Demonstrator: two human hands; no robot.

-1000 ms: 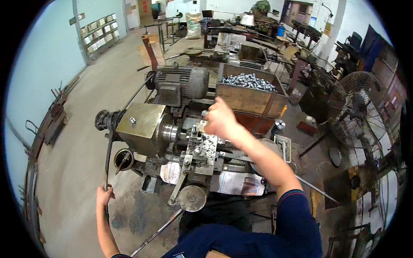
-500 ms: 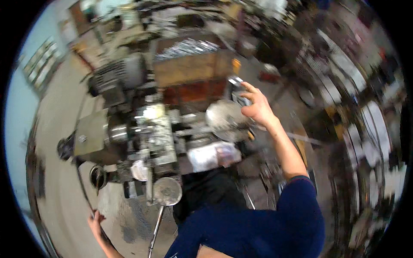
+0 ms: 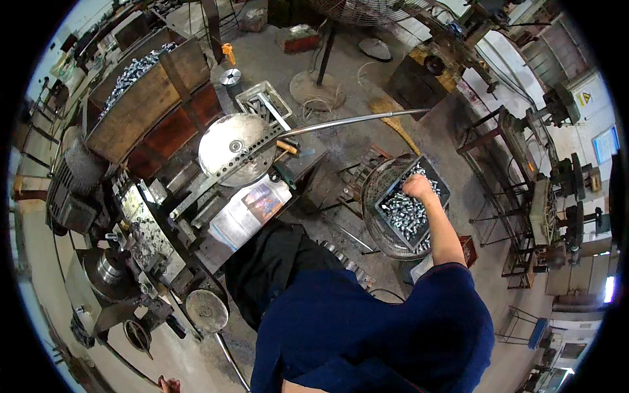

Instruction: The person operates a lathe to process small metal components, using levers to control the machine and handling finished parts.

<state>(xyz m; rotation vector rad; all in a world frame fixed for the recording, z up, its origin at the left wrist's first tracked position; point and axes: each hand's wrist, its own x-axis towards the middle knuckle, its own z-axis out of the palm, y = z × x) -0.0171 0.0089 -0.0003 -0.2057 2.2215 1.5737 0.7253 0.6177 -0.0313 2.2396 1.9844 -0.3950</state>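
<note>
My right hand [image 3: 419, 186] reaches over a dark square tray [image 3: 440, 186] heaped with small shiny metal parts [image 3: 401, 213]. Its fingers are curled down at the pile, and what lies inside them is hidden. The tray rests in a round metal basin [image 3: 369, 196]. At the bottom edge, partly cut off, my left hand [image 3: 170, 385] is closed at the end of a long dark lever [image 3: 128, 364]. That lever runs up to a lathe-like machine with a shiny round spindle [image 3: 110, 267].
A large metal disc [image 3: 216, 141] lies under a perforated bar [image 3: 252, 148], with a printed sheet [image 3: 239, 219] nearby. Beyond stands a wooden bin [image 3: 141, 114] of metal parts. A floor fan [image 3: 325, 52] and a broom [image 3: 396, 124] are farther off; machines line the right.
The view has swung to the right. My right hand has gone from beside the metal disc to the tray of parts, its fingers now curled. My left hand stays at the lever's end.
</note>
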